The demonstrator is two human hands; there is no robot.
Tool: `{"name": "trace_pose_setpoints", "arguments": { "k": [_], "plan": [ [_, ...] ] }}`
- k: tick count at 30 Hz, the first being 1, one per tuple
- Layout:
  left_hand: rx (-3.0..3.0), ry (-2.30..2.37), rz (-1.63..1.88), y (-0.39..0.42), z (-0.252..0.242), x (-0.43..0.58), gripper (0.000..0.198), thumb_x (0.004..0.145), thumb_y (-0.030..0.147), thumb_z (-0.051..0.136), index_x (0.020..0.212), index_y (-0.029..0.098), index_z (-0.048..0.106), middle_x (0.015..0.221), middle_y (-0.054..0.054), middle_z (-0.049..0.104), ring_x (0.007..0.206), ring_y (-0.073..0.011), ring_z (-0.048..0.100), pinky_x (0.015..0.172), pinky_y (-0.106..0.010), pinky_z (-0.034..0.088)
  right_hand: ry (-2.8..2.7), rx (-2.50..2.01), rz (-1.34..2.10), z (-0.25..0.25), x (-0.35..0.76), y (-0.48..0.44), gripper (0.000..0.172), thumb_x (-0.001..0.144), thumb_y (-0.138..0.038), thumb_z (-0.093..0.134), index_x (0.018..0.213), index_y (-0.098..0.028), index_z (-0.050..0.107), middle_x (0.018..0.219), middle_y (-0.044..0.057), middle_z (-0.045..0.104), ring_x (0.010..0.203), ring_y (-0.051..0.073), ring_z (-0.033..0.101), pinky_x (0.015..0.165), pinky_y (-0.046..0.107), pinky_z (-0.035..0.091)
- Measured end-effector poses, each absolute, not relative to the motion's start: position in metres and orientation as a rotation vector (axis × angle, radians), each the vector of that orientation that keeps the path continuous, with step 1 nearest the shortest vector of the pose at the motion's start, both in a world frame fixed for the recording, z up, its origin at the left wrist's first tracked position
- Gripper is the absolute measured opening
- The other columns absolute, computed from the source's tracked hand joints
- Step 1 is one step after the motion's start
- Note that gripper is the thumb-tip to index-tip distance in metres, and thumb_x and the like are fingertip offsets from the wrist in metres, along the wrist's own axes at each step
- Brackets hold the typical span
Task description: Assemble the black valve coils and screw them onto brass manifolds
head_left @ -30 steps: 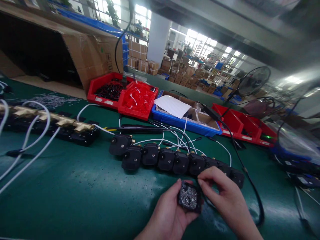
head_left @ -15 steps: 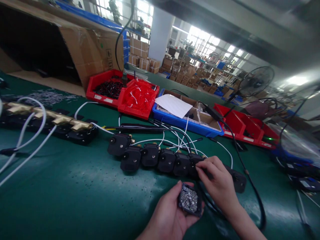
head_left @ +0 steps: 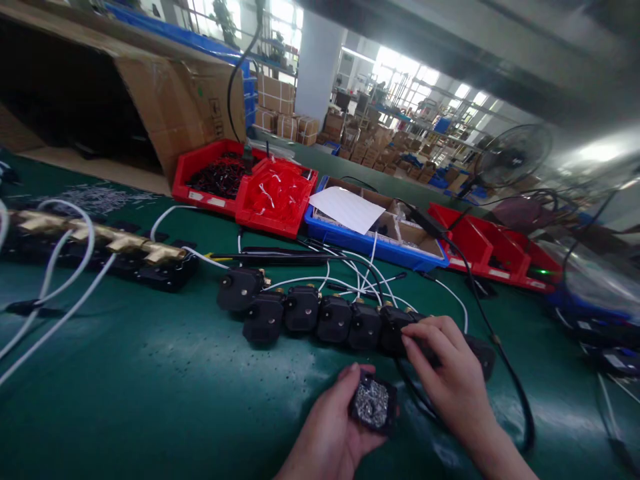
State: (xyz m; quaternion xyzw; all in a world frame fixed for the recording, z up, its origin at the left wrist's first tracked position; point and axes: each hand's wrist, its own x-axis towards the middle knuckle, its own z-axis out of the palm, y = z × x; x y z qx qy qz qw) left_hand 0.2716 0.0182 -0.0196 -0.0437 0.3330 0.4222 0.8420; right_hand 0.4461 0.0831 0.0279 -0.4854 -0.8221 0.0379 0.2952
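Note:
My left hand [head_left: 336, 425] is closed around a small black square box [head_left: 373, 403] full of tiny silvery pieces that look like screws, its open side facing up. With thumb and fingertips pinched together, my right hand [head_left: 450, 377] is at one of the black housings [head_left: 393, 329] in a row; whatever is between the fingertips is too small to make out. To the left in that row are several similar housings, such as one black housing [head_left: 334, 320], with brass fittings and white cables at their backs. Another housing [head_left: 481, 357] is partly hidden behind my right hand.
Red bins [head_left: 274, 199] and a blue divided tray [head_left: 370, 241] with a paper sheet [head_left: 347, 209] line the back. A cardboard box [head_left: 175, 110] stands at far left, near a brass manifold [head_left: 120, 240]. A black cable [head_left: 517, 393] curves right of my hands.
My left hand has moved slightly left and down with the box of small pieces. My right hand has shifted a little to the right, its fingertips still pinched at the housing.

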Motion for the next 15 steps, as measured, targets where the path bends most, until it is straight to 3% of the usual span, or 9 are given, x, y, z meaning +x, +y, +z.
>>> {"name": "trace_pose_setpoints", "arguments": {
  "k": [4,8,11,15],
  "plan": [
    [0.347,1.032,0.894,0.010,-0.021,0.265,0.036,0.097,0.047,0.047,0.122,0.022,0.054,0.108,-0.009,0.067,0.096,-0.0243,0.067,0.085,-0.039,0.052,-2.157,-1.318,0.105,0.031,0.450,0.081,0.011,0.100,-0.022,0.058,0.110,-0.025,0.061,0.106,0.005,0.055,0.099,0.019,0.056,0.083,0.033,0.048],
    [1.019,1.423,0.853,0.007,-0.015,0.256,0.040,0.099,0.051,0.038,0.114,0.024,0.064,0.100,-0.007,0.067,0.101,-0.0268,0.060,0.096,-0.045,0.043,-2.133,-1.329,0.115,0.030,0.454,0.079,0.012,0.100,-0.021,0.057,0.110,-0.025,0.061,0.108,0.005,0.055,0.099,0.019,0.055,0.084,0.034,0.047],
    [1.324,1.534,0.870,0.007,-0.017,0.255,0.042,0.101,0.044,0.033,0.109,0.023,0.068,0.104,-0.009,0.064,0.106,-0.0291,0.054,0.104,-0.050,0.037,-2.123,-1.312,0.170,0.026,0.454,0.070,0.014,0.099,-0.018,0.057,0.110,-0.025,0.061,0.108,0.005,0.054,0.100,0.019,0.055,0.086,0.035,0.047],
    [1.406,1.631,0.878,0.008,-0.018,0.260,0.044,0.100,0.039,0.035,0.115,0.020,0.071,0.109,-0.013,0.058,0.107,-0.0328,0.049,0.104,-0.054,0.034,-2.165,-1.286,0.394,0.018,0.446,0.046,0.015,0.099,-0.013,0.054,0.105,-0.026,0.060,0.104,0.004,0.056,0.098,0.019,0.054,0.082,0.035,0.047]
  ]
}}
